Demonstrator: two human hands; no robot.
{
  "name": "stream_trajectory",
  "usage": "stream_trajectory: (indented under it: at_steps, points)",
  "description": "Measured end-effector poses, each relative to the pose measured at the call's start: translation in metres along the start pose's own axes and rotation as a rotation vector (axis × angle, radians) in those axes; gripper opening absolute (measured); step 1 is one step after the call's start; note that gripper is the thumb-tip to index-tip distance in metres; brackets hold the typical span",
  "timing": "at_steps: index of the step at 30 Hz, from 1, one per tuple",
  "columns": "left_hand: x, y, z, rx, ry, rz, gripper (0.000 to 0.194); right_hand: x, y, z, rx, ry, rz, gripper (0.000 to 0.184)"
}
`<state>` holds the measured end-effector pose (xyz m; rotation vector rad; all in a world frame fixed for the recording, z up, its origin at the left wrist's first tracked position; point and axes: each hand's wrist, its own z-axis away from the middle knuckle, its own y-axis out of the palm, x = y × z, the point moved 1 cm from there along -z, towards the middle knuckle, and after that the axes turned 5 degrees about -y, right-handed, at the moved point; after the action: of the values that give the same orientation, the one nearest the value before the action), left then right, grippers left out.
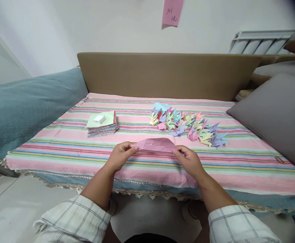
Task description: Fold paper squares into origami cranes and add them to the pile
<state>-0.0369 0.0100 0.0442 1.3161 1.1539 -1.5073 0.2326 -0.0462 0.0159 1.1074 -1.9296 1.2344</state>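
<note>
A pink sheet of origami paper with crease lines is stretched between my two hands, above the striped cloth. My left hand pinches its left end between thumb and fingers. At the opposite end, my right hand grips the paper the same way. The sheet bows upward in the middle, partly folded. Beyond it and to the right lies a cluster of folded paper cranes in many colours. To the left is a stack of coloured paper sheets, with a small white box on top.
The striped cloth covers a sofa seat. A brown backrest rises behind it. A blue-covered armrest stands at left, a grey cushion at right. A light blue paper lies behind the cranes. A pink note is on the wall.
</note>
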Motion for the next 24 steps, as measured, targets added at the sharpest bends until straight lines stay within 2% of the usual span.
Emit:
stream_trajectory:
  at_steps: [5,7,9,12,14,16,19,24]
  points:
    - [-0.004,0.017,0.001,-0.043,-0.159,0.269,0.039,-0.005,0.005,-0.004,-0.120,0.099,-0.284,0.037]
    - [-0.001,0.022,-0.001,-0.062,-0.197,0.292,0.039,-0.011,0.007,-0.007,-0.148,0.132,-0.292,0.042]
    - [0.005,0.026,-0.005,-0.083,-0.228,0.262,0.038,-0.016,0.008,-0.008,-0.183,0.126,-0.181,0.045]
    - [0.015,0.028,-0.012,-0.134,-0.257,0.189,0.035,-0.011,0.010,-0.006,-0.272,-0.029,0.160,0.035]
    - [0.019,0.028,-0.015,-0.158,-0.268,0.158,0.033,-0.002,0.015,-0.002,-0.166,-0.178,0.359,0.025]
    - [0.021,0.028,-0.016,-0.170,-0.278,0.144,0.032,0.005,0.025,0.002,0.011,-0.277,0.453,0.024]
    - [0.022,0.027,-0.017,-0.177,-0.278,0.108,0.030,0.010,0.040,0.006,0.160,-0.297,0.520,0.026]
    - [0.029,0.024,-0.017,-0.161,-0.176,-0.125,0.026,0.008,0.053,0.005,0.239,-0.256,0.586,0.032]
